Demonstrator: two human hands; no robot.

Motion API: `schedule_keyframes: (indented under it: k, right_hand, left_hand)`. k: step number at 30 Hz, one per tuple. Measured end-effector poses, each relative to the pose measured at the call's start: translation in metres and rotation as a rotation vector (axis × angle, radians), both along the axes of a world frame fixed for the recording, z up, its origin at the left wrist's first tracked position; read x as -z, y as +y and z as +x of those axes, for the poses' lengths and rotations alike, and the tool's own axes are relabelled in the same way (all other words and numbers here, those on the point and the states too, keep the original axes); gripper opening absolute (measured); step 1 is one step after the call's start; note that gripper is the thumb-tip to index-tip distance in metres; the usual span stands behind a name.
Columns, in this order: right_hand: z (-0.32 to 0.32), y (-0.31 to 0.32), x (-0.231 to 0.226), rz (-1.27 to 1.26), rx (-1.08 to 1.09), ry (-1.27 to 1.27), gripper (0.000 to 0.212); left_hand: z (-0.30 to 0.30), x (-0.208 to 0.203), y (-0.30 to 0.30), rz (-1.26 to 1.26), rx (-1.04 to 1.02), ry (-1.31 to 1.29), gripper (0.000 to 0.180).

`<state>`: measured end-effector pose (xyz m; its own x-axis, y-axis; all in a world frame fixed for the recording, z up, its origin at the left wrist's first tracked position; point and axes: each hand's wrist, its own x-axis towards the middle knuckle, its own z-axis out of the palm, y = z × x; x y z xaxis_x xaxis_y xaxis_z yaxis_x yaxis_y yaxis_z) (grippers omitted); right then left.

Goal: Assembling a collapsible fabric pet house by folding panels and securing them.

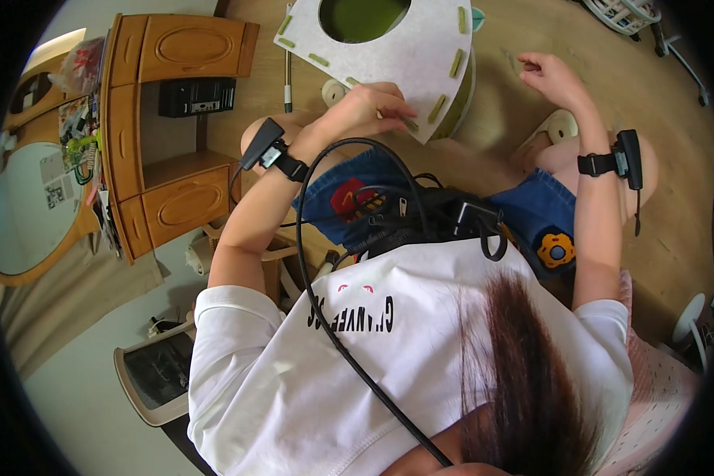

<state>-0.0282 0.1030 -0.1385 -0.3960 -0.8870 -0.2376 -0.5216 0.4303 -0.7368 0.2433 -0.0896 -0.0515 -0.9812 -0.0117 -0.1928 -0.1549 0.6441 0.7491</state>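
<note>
A white sheet-like panel [389,67] with a large round hole stands in front of me, and a green surface shows through the hole. Short green strips [456,62] sit along its edges. My left hand [365,109] is at the panel's near edge. Its thumb and forefinger are apart, and the fingertips touch or nearly touch a green strip [410,124] by the near corner. Away from the panel, to its right, my right hand [554,79] hangs over the floor. Its fingers are curled together, and what they hold, if anything, is too small to make out.
A wooden dresser [186,47] with a mirror [40,214] stands at the left. A white basket [623,14] is at the far right. A black cable [303,238] runs across my chest and lap. A thin stick [287,87] lies on the floor left of the panel.
</note>
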Motion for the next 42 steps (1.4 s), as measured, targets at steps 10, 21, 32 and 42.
schedule_keyframes:
  k: [10, 21, 32, 42]
  right_hand:
    - [0.0, 0.002, 0.001, 0.032, -0.002, 0.019, 0.039]
    - [0.003, -0.001, -0.002, 0.016, -0.019, 0.034, 0.041]
    - [0.003, -0.003, -0.001, 0.016, -0.054, 0.05, 0.039]
    - [0.004, -0.002, -0.004, 0.033, -0.043, 0.027, 0.041]
  left_hand:
    - [0.019, 0.016, -0.003, -0.002, -0.305, -0.01, 0.008]
    - [0.02, 0.029, 0.025, 0.497, -0.811, -0.659, 0.023]
    - [0.026, 0.034, 0.047, 0.286, -0.757, -0.31, 0.021]
    - [0.013, 0.039, 0.055, -0.062, -0.679, -0.2, 0.021]
